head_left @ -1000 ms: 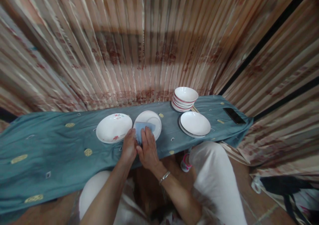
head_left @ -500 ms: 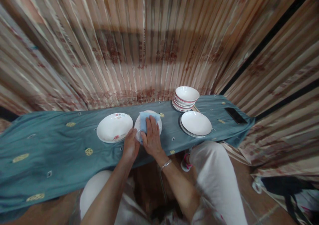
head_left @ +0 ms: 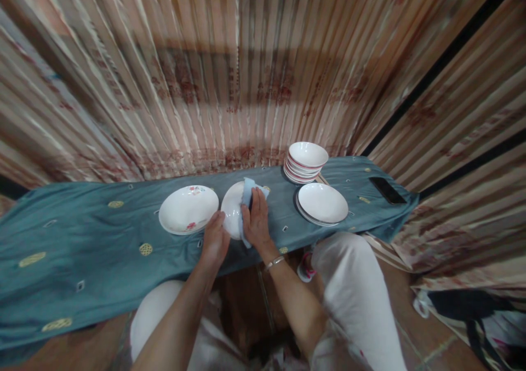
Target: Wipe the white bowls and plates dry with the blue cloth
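Note:
A glossy white bowl (head_left: 232, 209) is between my hands at the middle of the table's front. My left hand (head_left: 216, 235) is closed on its lower left edge, the fingertips partly hidden. Over the bowl's right side lies a light blue cloth (head_left: 248, 191), which my right hand (head_left: 257, 220) holds and presses there, covering that part of the rim. Just left of the bowl, close to my left hand, sits a larger white dish (head_left: 189, 210) with red flowers near its edge.
A stack of several red-rimmed white bowls (head_left: 308, 154) stands at the back right, behind a short stack of white plates (head_left: 322, 203). A black phone (head_left: 387, 190) lies at the right end of the green tablecloth (head_left: 102, 239). A pleated curtain (head_left: 246, 86) hangs behind.
My right hand has slid the blue cloth to the right, from the middle of the bowl to its right side. My left hand has kept its hold on the left edge.

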Demonstrator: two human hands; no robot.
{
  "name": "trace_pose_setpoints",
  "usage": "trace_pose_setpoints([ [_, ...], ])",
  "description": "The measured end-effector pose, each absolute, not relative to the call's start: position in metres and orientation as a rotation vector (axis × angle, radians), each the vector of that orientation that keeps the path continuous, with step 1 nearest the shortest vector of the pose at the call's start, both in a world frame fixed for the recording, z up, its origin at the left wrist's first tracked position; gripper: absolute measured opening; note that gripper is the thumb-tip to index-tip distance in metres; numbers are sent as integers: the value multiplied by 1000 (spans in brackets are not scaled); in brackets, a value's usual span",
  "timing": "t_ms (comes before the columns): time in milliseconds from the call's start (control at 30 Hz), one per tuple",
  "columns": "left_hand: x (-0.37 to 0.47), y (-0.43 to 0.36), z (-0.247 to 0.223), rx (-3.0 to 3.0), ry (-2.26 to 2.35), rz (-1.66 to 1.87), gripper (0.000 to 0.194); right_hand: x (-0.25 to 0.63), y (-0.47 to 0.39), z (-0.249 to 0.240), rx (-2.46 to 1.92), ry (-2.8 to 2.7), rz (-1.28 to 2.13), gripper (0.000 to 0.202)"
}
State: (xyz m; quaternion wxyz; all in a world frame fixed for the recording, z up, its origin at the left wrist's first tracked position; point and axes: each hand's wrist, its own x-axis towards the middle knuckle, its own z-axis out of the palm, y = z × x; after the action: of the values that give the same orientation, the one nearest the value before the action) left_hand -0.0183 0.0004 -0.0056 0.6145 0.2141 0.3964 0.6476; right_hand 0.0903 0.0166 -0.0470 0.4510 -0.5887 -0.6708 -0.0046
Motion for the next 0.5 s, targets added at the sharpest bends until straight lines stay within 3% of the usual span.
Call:
trace_pose_setpoints([
  [167, -19, 2, -9, 524, 898, 1490, 24, 87, 16, -55, -1496, -1586, 50, 60],
  [500, -18, 4, -9, 493, 869, 1489, 15, 76, 1, -85, -1584, -1416, 131, 62],
])
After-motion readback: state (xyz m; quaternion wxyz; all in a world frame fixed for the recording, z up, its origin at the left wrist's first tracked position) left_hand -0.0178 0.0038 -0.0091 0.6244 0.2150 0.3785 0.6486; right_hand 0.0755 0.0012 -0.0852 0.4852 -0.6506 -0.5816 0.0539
